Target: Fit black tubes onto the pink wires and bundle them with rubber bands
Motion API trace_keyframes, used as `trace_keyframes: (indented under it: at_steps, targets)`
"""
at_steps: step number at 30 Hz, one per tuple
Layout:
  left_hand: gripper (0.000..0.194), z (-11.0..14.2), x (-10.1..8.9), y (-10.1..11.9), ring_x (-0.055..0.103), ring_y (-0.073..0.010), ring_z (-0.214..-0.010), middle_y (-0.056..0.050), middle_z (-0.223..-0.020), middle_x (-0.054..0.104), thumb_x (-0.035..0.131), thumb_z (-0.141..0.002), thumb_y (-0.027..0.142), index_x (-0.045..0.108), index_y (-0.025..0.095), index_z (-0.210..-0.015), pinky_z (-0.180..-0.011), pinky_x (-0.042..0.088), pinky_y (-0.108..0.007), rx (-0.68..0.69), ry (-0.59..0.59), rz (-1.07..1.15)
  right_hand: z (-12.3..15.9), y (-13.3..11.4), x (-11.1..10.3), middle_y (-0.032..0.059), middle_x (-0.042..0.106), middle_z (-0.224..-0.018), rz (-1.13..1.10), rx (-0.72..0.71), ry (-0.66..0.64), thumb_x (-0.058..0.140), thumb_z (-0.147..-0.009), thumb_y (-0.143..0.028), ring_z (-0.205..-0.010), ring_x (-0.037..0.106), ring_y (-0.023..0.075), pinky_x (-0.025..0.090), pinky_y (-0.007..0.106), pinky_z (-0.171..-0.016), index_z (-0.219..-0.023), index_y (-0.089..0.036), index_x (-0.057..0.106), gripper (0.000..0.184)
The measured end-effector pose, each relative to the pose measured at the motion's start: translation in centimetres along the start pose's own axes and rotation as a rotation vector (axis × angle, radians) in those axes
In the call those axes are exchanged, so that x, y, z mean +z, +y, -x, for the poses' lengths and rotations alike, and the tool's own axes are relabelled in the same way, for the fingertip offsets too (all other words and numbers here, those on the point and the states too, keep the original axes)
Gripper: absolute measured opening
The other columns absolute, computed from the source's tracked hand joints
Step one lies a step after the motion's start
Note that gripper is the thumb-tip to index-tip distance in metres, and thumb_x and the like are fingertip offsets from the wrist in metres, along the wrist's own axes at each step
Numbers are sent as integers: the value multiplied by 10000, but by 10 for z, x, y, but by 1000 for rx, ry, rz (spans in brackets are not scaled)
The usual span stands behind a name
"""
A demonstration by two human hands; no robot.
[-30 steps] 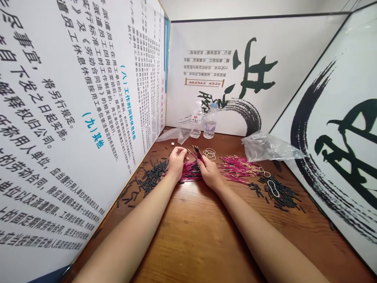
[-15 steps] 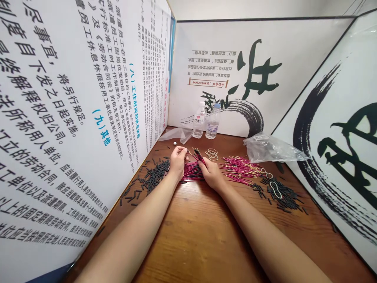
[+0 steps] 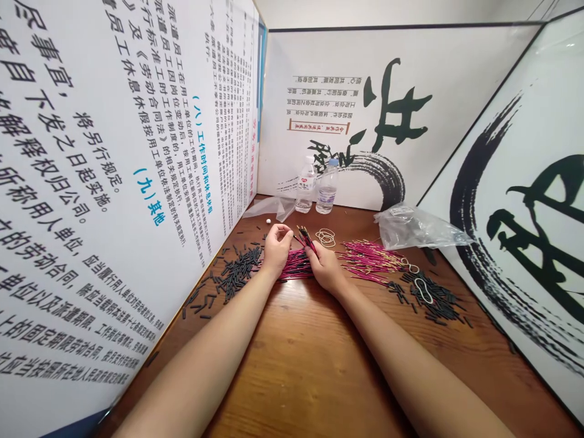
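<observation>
My right hand (image 3: 326,266) is wrapped round a bundle of thin magenta wires (image 3: 309,238), whose gold tips and black sleeves point up and away to the left. Close beside the tips, my left hand (image 3: 277,246) is closed in a pinch; what sits between its fingertips is too small to make out. One wire end leans out of the bundle towards those fingertips. Beneath both hands lies a pile of magenta wires with black sleeves (image 3: 295,267), partly hidden by them. Many loose black sleeves (image 3: 239,271) are scattered left of my left hand.
More magenta wires with gold ends (image 3: 365,258) lie right of my hands, near another heap of black sleeves (image 3: 438,301). Rubber bands (image 3: 325,237), two water bottles (image 3: 305,188) and a clear plastic bag (image 3: 406,228) stand or lie farther back. Printed panels (image 3: 337,61) enclose the table.
My left hand has risen slightly, its fingertips still close to the wire ends. My right hand keeps its hold on the bundle. The view shifted right and back a little.
</observation>
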State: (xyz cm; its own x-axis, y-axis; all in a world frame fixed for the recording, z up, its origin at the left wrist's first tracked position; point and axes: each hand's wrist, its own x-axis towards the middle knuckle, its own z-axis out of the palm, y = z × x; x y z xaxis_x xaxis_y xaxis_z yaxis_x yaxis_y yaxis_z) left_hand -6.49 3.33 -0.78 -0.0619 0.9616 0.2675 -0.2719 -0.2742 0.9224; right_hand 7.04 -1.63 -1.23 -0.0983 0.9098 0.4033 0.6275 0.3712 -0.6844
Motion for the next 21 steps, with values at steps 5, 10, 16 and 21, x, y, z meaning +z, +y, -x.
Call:
trace_keyframes:
  at_steps: [5, 10, 16, 21]
  targets:
    - [152, 2, 1, 2, 445, -68, -549, 26, -702, 503, 605, -751, 273, 508, 170, -805, -521, 385, -199, 5, 13, -59, 0, 1, 0, -8, 528, -637, -13, 7, 21, 358, -929, -405, -600, 474, 145, 299, 236, -580, -758, -208, 463, 281]
    - [120, 4, 1, 5, 483, -80, -574, 13, -705, 527, 596, -757, 245, 531, 157, -808, -541, 412, -205, 7, 15, -87, 0, 3, 2, -5, 533, -644, -3, 6, 34, 365, -923, -377, -605, 478, 149, 301, 240, -585, -770, -209, 468, 250]
    - [102, 4, 2, 5, 484, -80, -557, 19, -665, 524, 594, -763, 232, 534, 156, -794, -529, 399, -202, 18, -2, -90, 0, 2, 1, -7, 528, -647, -22, 0, 16, 364, -926, -384, -611, 478, 148, 313, 240, -594, -775, -209, 466, 253]
    - [95, 5, 3, 8, 442, -62, -538, 21, -697, 516, 582, -765, 224, 542, 157, -819, -504, 373, -188, 22, -4, -78, 1, 2, 1, 4, 548, -676, -57, 6, 34, 362, -926, -406, -635, 492, 154, 326, 243, -602, -796, -203, 497, 276]
